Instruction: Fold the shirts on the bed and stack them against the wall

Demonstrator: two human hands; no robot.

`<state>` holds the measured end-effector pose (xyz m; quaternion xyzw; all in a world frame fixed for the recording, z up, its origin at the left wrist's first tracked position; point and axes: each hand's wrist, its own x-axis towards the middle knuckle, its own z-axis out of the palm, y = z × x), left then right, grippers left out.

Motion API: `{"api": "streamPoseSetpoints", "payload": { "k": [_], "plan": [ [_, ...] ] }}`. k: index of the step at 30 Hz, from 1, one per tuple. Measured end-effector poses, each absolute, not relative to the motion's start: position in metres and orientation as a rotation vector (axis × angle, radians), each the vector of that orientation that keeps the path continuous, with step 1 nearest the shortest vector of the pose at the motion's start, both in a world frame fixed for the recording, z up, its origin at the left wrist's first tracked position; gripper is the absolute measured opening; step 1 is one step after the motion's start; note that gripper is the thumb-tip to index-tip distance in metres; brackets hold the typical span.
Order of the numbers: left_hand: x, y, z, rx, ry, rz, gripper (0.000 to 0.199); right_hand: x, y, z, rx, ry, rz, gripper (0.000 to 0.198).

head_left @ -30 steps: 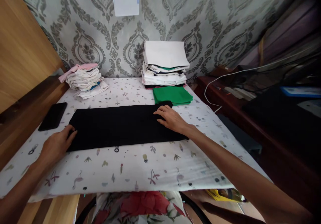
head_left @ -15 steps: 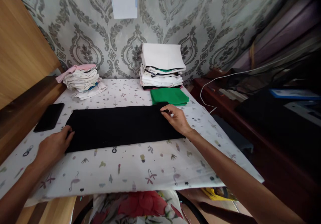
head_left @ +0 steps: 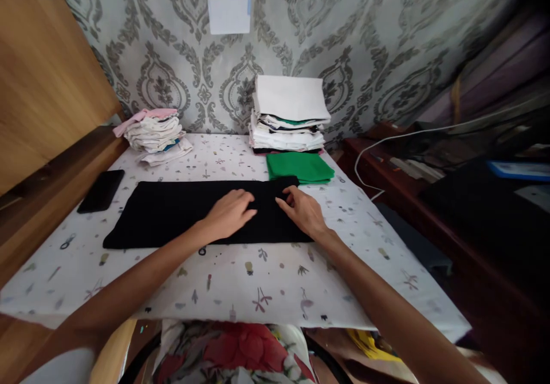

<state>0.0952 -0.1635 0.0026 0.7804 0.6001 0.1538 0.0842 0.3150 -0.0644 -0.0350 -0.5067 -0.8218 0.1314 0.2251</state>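
Observation:
A long folded piece of black cloth [head_left: 172, 212] lies flat across the patterned table cover, its kind of garment not clear. My left hand [head_left: 231, 213] rests over its middle, fingers curved and thumb apart, holding nothing. Close by on the right, my right hand [head_left: 303, 207] touches the black cloth near its right end, thumb and forefinger slightly apart. Just behind that end lies a folded green cloth [head_left: 301, 167].
Behind the green cloth stands a tall stack of folded clothes [head_left: 290, 100], mostly white. A smaller pile [head_left: 152, 134] sits at the back left, with a black phone [head_left: 102, 191] nearer the left edge. A white cable [head_left: 358, 163] hangs beyond the table's right side.
My left hand has left the black cloth's left end and moved right to its middle. My right hand has loosened its pinch and stays near the right end. The view has shifted slightly.

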Motion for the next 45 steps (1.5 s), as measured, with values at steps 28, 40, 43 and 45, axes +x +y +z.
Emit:
{"api": "streamPoseSetpoints", "payload": {
  "k": [28, 40, 43, 45],
  "plan": [
    [-0.095, -0.271, -0.042, 2.035, 2.547, 0.257, 0.048, 0.324, -0.050, -0.062, -1.371, -2.257, 0.285, 0.035],
    [-0.137, -0.231, -0.022, 1.300, 2.881, 0.208, 0.056, 0.201, -0.133, -0.010, -0.791, -2.098, 1.101, 0.024],
    [-0.146, -0.205, -0.015, 1.211, 2.844, 0.214, 0.053, 0.137, -0.178, -0.011, -0.605, -2.368, 1.132, 0.019],
    [-0.151, -0.193, -0.013, 1.201, 2.817, 0.234, 0.049, 0.100, -0.207, -0.008, -0.409, -2.610, 0.948, 0.024]
  ]
}}
